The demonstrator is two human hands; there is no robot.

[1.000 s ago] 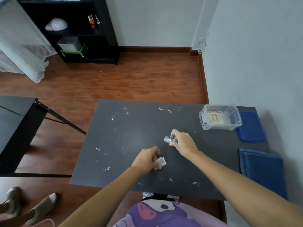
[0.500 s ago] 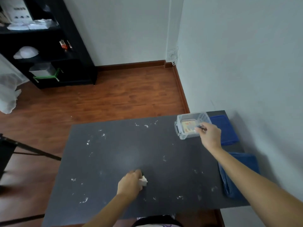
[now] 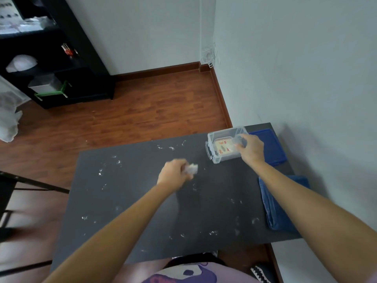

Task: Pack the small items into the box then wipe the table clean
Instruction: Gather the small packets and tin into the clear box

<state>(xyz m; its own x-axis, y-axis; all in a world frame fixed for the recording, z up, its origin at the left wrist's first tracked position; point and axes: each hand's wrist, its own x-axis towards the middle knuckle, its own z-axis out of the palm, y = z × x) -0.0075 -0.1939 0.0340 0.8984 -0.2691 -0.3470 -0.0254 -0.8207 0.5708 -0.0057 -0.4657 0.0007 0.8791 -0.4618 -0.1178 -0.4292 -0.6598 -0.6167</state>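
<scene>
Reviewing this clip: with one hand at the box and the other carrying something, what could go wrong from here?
The right hand sits at the clear box rim near the table's far corner; a nudge might shift it. The left hand holds a small white packet loosely in its fingers; it could drop among the white specks.

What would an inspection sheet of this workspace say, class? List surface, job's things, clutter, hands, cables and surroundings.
Surface: dark rectangular table, speckled with white smears.
Job's things: clear plastic box, open, printed card inside; blue lid beside it; folded blue cloth at the table's right edge.
Clutter: nothing seen beyond the smears.
Hands: left hand shut on a small crumpled clear packet; right hand over the box, contents unclear.
Cables: white coil in the wall corner.
Surroundings: black shelving unit, wooden floor.
</scene>
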